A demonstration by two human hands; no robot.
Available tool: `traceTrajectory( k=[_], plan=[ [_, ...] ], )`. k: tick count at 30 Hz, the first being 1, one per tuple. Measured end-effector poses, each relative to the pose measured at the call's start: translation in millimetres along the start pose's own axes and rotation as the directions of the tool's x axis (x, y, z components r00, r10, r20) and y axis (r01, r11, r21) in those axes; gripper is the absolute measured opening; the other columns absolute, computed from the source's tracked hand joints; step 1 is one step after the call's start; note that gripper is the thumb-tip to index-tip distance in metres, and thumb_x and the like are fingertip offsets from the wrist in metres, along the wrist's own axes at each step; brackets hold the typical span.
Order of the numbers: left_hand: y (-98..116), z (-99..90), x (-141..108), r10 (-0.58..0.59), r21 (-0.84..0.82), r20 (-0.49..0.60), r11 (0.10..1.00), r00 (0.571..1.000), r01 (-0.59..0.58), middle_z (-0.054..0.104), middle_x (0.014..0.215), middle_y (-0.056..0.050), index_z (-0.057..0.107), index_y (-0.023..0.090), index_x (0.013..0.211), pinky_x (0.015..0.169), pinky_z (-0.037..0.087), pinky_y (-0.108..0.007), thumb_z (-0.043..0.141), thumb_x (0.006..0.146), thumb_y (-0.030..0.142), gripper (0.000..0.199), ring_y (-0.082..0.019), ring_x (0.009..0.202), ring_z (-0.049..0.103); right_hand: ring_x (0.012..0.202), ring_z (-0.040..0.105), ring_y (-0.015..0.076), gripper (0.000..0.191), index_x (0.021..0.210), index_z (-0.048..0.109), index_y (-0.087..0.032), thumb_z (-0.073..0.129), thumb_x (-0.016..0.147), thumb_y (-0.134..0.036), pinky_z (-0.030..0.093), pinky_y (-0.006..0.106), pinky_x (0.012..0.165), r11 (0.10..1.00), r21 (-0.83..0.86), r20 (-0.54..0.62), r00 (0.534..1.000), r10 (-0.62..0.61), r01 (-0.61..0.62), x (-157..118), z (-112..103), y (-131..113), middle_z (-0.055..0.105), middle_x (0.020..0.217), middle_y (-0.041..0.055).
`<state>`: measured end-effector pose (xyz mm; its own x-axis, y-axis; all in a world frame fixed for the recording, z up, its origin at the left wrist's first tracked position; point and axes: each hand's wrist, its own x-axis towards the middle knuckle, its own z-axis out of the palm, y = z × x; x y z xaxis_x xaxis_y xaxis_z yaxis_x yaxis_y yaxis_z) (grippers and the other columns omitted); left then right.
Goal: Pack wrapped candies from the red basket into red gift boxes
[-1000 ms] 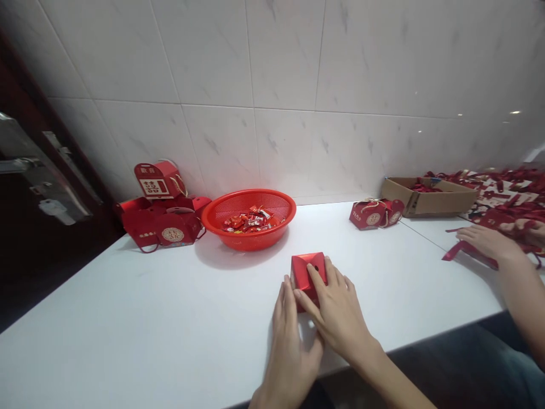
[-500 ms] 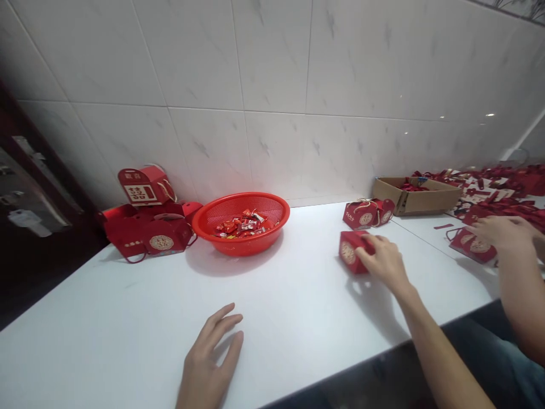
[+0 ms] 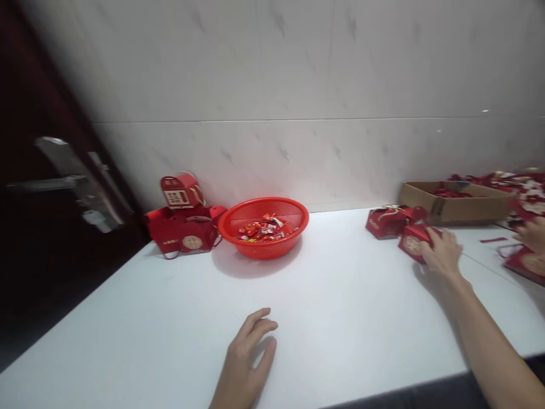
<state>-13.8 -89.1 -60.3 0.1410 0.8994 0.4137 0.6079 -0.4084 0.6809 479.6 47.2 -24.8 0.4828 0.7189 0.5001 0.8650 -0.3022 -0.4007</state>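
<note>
My right hand [image 3: 443, 254] grips a small red gift box [image 3: 412, 243] with a gold round emblem, at the right of the white table [image 3: 332, 307]. Just behind it, close by, stands another red gift box [image 3: 385, 221] with a pale cord on top. My left hand [image 3: 249, 358] hovers over or rests on the table near the front, fingers apart, holding nothing. Beyond it sits a red plastic basket [image 3: 264, 250] with wrapped candies [image 3: 266, 228] inside.
Several red boxes [image 3: 183, 230] are piled at the back left. A cardboard carton [image 3: 472, 211] with red contents stands at the back right. Another person's hand [image 3: 534, 234] is at the right edge by a red box [image 3: 528, 261]. A dark door [image 3: 51, 238] borders the left.
My right hand has carried the gift box away to the right, next to the corded box. The view has turned left; my left hand stays open.
</note>
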Motion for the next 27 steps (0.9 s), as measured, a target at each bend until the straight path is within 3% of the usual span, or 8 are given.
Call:
traceTrajectory(
  k=[5, 8, 12, 14, 15, 18, 22, 27],
  plan=[
    [6.7, -0.8, 0.4, -0.035, -0.015, 0.077, 0.999, 0.996, 0.036, 0.067, 0.127, -0.012, 0.073, 0.023, 0.109, 0.098, 0.058, -0.038, 0.057, 0.093, 0.028, 0.023, -0.026, 0.115, 0.067, 0.149, 0.021, 0.0479, 0.070, 0.147, 0.048, -0.003, 0.046, 0.095, -0.050, 0.020, 0.068, 0.112, 0.970, 0.054, -0.162, 0.960, -0.226, 0.237, -7.5, 23.1, -38.9, 0.030, 0.158, 0.0319],
    [9.2, -0.6, -0.9, -0.049, -0.100, 0.090, 0.993, 0.995, 0.058, 0.066, 0.128, -0.012, 0.066, 0.023, 0.122, 0.098, 0.057, -0.036, 0.056, 0.096, 0.031, 0.030, -0.024, 0.113, 0.067, 0.154, 0.014, 0.0412, 0.064, 0.152, 0.042, -0.011, 0.049, 0.096, -0.042, 0.014, 0.065, 0.118, 0.821, 0.047, -0.251, 0.802, -0.542, 0.569, -40.5, 30.0, -99.1, 0.022, 0.165, 0.0232],
    [7.7, -2.5, -0.8, -0.118, -0.172, 0.021, 0.978, 0.993, 0.119, 0.070, 0.114, -0.009, 0.066, 0.022, 0.114, 0.094, 0.056, -0.034, 0.052, 0.098, 0.032, 0.024, -0.022, 0.105, 0.068, 0.149, 0.033, 0.0298, 0.064, 0.156, 0.031, -0.020, 0.051, 0.096, -0.030, 0.030, 0.058, 0.118, 0.265, 0.302, -0.201, 0.333, -0.921, 0.916, -151.6, 31.5, -182.0, 0.040, 0.159, 0.0181],
    [4.2, -8.5, 0.7, -0.141, -0.199, -0.031, 0.971, 0.990, 0.132, 0.071, 0.108, -0.008, 0.067, 0.022, 0.109, 0.093, 0.056, -0.035, 0.050, 0.096, 0.027, 0.023, -0.022, 0.103, 0.068, 0.137, 0.051, 0.0277, 0.057, 0.149, 0.042, -0.018, 0.051, 0.096, -0.034, 0.043, 0.050, 0.112, -0.108, 0.456, -0.207, -0.012, -0.978, 0.883, -215.7, 33.5, -209.8, 0.054, 0.147, 0.0186],
    [1.9, -13.6, 1.4, -0.141, -0.209, -0.052, 0.970, 0.989, 0.127, 0.071, 0.107, -0.008, 0.068, 0.021, 0.110, 0.093, 0.056, -0.035, 0.049, 0.092, 0.023, 0.025, -0.022, 0.102, 0.068, 0.128, 0.059, 0.0257, 0.051, 0.144, 0.047, -0.020, 0.052, 0.096, -0.036, 0.050, 0.043, 0.105, -0.167, 0.486, -0.207, -0.072, -0.976, 0.858, -242.2, 34.6, -219.6, 0.058, 0.143, 0.0182],
    [-5.9, -36.8, 3.6, -0.143, -0.168, -0.109, 0.978, 0.984, 0.124, 0.072, 0.109, -0.008, 0.068, 0.020, 0.114, 0.093, 0.056, -0.038, 0.054, 0.079, 0.015, 0.038, -0.023, 0.101, 0.069, 0.111, 0.069, 0.0257, 0.045, 0.132, 0.055, -0.016, 0.055, 0.096, -0.042, 0.059, 0.038, 0.089, -0.191, 0.500, -0.204, -0.099, -0.974, 0.845, -285.1, 36.0, -237.6, 0.061, 0.138, 0.0243],
    [-15.7, -74.3, 12.3, -0.188, -0.035, -0.224, 0.982, 0.956, 0.185, 0.074, 0.104, -0.007, 0.072, 0.021, 0.103, 0.094, 0.057, -0.041, 0.057, 0.081, 0.022, 0.027, -0.023, 0.098, 0.070, 0.129, 0.058, 0.0345, 0.037, 0.120, 0.058, -0.012, 0.058, 0.096, -0.040, 0.053, 0.049, 0.102, -0.304, 0.417, -0.340, -0.163, -0.926, 0.857, -293.0, 33.0, -255.5, 0.055, 0.142, 0.0301],
    [-28.6, -105.4, 56.1, -0.170, 0.018, -0.384, 0.981, 0.908, 0.191, 0.077, 0.102, -0.007, 0.073, 0.021, 0.095, 0.093, 0.058, -0.041, 0.061, 0.084, 0.041, 0.026, -0.024, 0.095, 0.072, 0.120, 0.065, 0.0238, 0.026, 0.123, 0.059, -0.022, 0.057, 0.097, -0.025, 0.053, 0.045, 0.104, -0.280, 0.377, -0.501, -0.060, -0.863, 0.883, -341.4, 44.8, -274.9, 0.069, 0.131, 0.0125]
  ],
)
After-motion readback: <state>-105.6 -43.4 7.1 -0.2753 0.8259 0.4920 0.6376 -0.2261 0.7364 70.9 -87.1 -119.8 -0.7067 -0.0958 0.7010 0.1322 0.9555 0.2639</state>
